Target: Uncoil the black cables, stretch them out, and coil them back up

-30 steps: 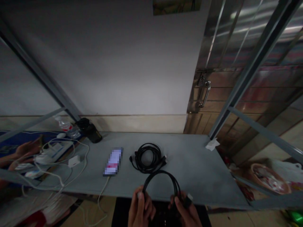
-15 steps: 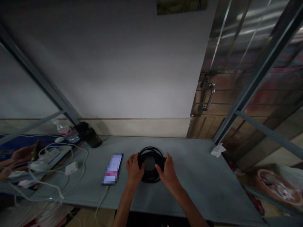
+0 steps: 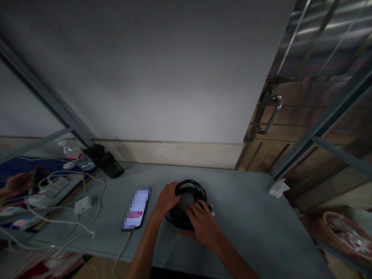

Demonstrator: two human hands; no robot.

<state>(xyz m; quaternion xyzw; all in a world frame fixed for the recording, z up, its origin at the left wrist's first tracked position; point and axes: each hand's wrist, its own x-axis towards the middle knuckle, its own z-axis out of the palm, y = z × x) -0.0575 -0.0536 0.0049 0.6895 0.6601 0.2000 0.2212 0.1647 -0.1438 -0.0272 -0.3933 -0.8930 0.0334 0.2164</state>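
Observation:
A black cable (image 3: 176,217), wound into a round coil of several loops, lies on the grey tabletop (image 3: 238,217). My left hand (image 3: 167,198) closes on the upper left side of the coil, fingers over the loops and thumb towards its open centre. At the lower right, my right hand (image 3: 202,224) bends over the coil with its fingers on the loops and its thumb along the near edge. A light-coloured connector (image 3: 212,209) sticks out just beyond the right hand's fingers.
Left of the coil lies a lit phone (image 3: 136,209) with a white cord. Further left are a white charger (image 3: 83,204), tangled white cables, a dark bottle (image 3: 106,161), a clear bottle (image 3: 77,155) and another person's hand (image 3: 17,182). Crumpled paper (image 3: 279,188) sits at right, near a bed-frame post (image 3: 302,135).
My right hand has shifted from the coil's right side to its lower right, fingers now over the loops. The coil has turned, and a connector shows at right. The view has swung slightly.

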